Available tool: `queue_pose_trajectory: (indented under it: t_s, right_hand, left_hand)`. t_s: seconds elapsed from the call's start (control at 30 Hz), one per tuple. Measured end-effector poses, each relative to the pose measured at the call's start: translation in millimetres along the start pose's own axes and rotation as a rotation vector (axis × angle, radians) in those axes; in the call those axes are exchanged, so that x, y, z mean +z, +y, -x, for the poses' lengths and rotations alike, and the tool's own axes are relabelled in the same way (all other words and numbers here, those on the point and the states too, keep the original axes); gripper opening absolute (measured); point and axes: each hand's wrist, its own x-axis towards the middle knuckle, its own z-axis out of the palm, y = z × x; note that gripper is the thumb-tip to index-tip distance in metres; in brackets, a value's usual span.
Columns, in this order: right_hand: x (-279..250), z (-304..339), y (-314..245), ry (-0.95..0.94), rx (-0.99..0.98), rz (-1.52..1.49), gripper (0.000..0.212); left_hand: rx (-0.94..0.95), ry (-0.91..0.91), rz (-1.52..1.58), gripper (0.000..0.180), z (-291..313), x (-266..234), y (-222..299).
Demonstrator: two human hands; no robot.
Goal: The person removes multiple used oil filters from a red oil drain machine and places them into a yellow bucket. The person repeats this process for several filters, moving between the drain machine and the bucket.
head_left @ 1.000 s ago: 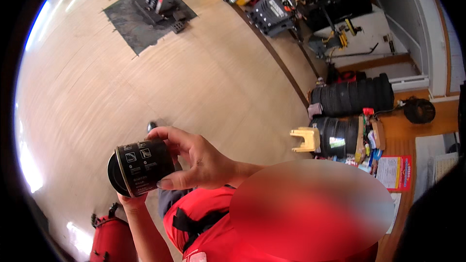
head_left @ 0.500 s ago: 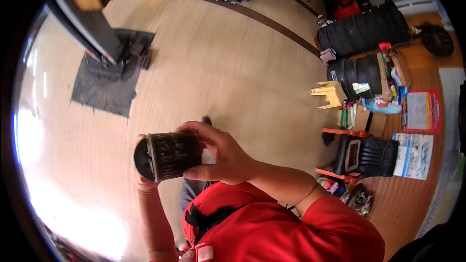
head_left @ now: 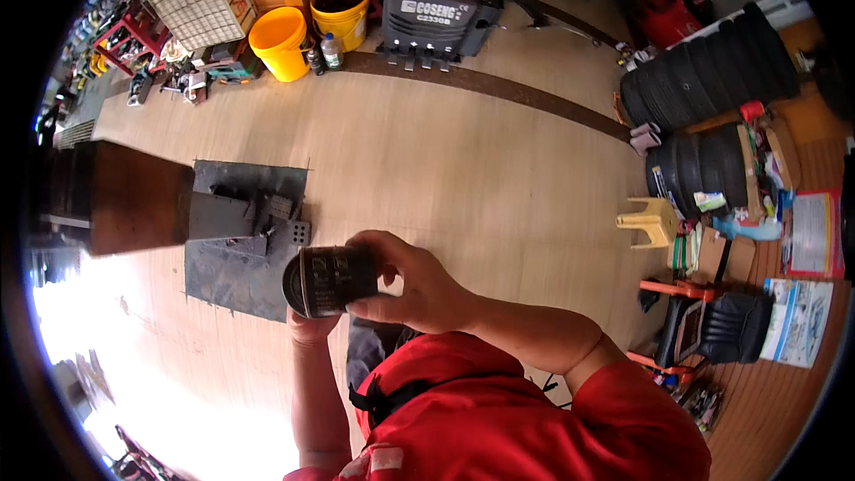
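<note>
In front of my red-clothed body I hold a black cylindrical canister with pale print on its side. It lies sideways, its round dark end facing left. My right hand grips the right end, thumb on the near side and fingers over the far side. My left hand supports the left end from underneath, with most of its fingers hidden behind the canister.
At left a grey post with a brown upper part stands on a dark mat. Yellow buckets and a black machine are at the back. At right are stacked tyres, a yellow stool and a black chair.
The view has shifted, so the room's things appear lower and more of the back left shows. The canister is still in both hands, at a similar tilt.
</note>
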Motion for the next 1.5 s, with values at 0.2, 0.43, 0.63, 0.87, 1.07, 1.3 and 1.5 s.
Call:
queue_pose_trajectory:
  t_s: [0.2, 0.43, 0.63, 0.87, 1.07, 1.3, 1.5]
  right_hand:
    - [-53, -177, 10, -0.046, 0.138, -0.309, 0.050]
    - [-117, -385, 38, 0.015, 0.146, -0.536, 0.043]
    - [-185, -518, 40, 0.210, 0.259, -0.469, 0.045]
    - [-293, -675, 75, 0.470, 0.327, -0.512, 0.034]
    - [-379, -856, 168, 0.661, 0.528, -0.414, 0.029]
    - [-412, -1010, 222, 0.703, 0.904, 0.096, 0.066]
    - [-436, -1057, 372, 0.715, 0.784, -0.264, 0.078]
  left_hand:
    - [-0.003, 0.049, 0.071, 0.093, -148, -47, 57]
    - [-0.016, 0.077, 0.160, 0.081, -342, -133, 121]
    - [-0.098, 0.056, 0.186, 0.078, -489, -167, 168]
    - [-0.089, 0.088, 0.319, 0.073, -622, -210, 197]
    - [-0.048, 0.230, 0.350, 0.085, -704, -252, 209]
    - [-0.120, 0.476, 0.376, 0.092, -785, -275, 221]
    - [-0.217, 0.408, 0.271, 0.088, -881, -310, 223]
